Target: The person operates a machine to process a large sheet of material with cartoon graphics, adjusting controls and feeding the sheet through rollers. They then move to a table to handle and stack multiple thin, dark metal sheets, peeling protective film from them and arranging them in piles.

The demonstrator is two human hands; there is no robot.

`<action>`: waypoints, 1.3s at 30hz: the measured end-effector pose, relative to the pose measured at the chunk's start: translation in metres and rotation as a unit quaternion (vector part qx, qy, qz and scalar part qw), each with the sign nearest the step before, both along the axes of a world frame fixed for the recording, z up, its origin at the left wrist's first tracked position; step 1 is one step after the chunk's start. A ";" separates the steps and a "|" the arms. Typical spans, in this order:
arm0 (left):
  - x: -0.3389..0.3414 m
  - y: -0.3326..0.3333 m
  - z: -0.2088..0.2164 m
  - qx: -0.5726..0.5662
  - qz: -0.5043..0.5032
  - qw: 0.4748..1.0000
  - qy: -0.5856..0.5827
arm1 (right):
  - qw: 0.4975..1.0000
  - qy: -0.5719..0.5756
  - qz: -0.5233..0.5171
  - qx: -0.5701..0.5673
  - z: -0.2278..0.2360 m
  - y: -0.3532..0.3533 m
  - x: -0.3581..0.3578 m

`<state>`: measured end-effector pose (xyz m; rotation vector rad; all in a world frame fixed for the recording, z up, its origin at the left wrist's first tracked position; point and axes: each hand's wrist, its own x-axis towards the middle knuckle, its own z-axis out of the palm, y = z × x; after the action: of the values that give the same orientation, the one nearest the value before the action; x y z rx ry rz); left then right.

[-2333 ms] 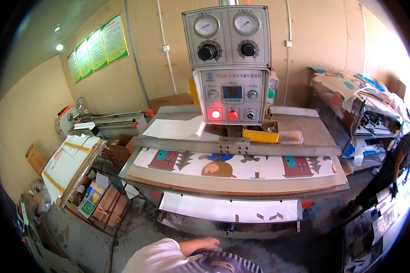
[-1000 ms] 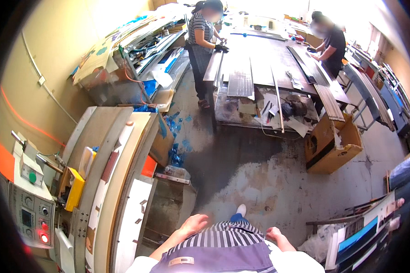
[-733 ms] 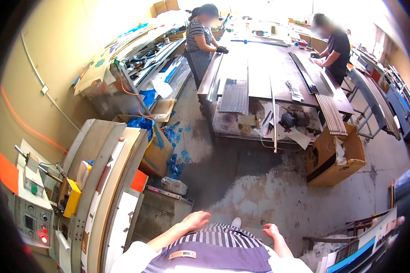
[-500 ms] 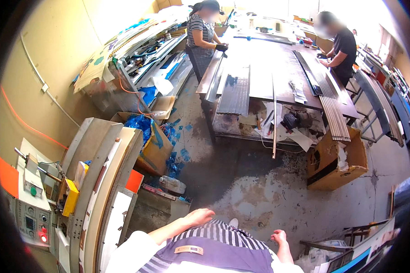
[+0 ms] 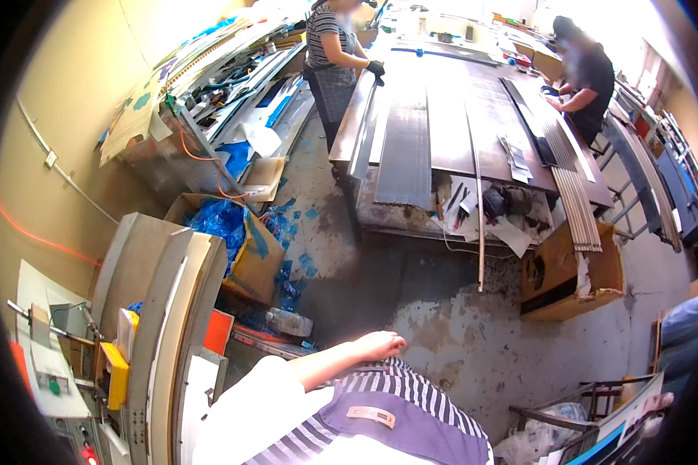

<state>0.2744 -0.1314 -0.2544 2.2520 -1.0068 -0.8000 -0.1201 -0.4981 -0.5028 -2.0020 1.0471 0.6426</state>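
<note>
My left hand (image 5: 381, 346) hangs loosely in front of my striped apron (image 5: 411, 380), its fingers slightly bent. It holds nothing and touches nothing that I can see. My right hand is out of the picture. Nearest beyond the left hand are a translucent plastic jug (image 5: 289, 322) lying on the floor and a large work table (image 5: 450, 155). Flat dark panels (image 5: 405, 155), a thin long strip (image 5: 475, 201) and a bundle of ribbed metal strips (image 5: 574, 198) lie on the table and overhang its near edge.
At left stands a machine with a curved metal edge (image 5: 163, 310) and a yellow box (image 5: 115, 376). A carton with blue film (image 5: 248, 256) sits behind it, another carton (image 5: 570, 283) under the strips. Two people work at the table; a rack (image 5: 551, 418) stands lower right.
My view has shifted and turned. My left hand has swung up and to the right; my right hand has left the picture. The person at left has moved nearer along the table.
</note>
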 end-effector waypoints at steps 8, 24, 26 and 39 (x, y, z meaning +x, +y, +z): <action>0.071 0.048 -0.009 0.012 -0.002 0.999 0.037 | 0.996 -0.062 -0.010 0.062 0.055 0.062 0.131; 0.120 0.077 -0.024 -0.009 0.028 0.998 0.063 | 0.996 0.043 0.059 0.049 0.197 0.132 0.275; 0.122 0.080 -0.024 -0.012 0.033 0.998 0.058 | 0.997 0.044 0.044 0.051 0.198 0.132 0.278; 0.174 0.107 -0.040 -0.126 0.359 0.925 0.000 | 0.996 0.031 0.064 0.052 0.187 0.136 0.307</action>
<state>0.4480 -0.0244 -0.2948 2.1458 -0.2044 -0.3210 0.1867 -0.3619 -0.3157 -1.9816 0.9072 0.8148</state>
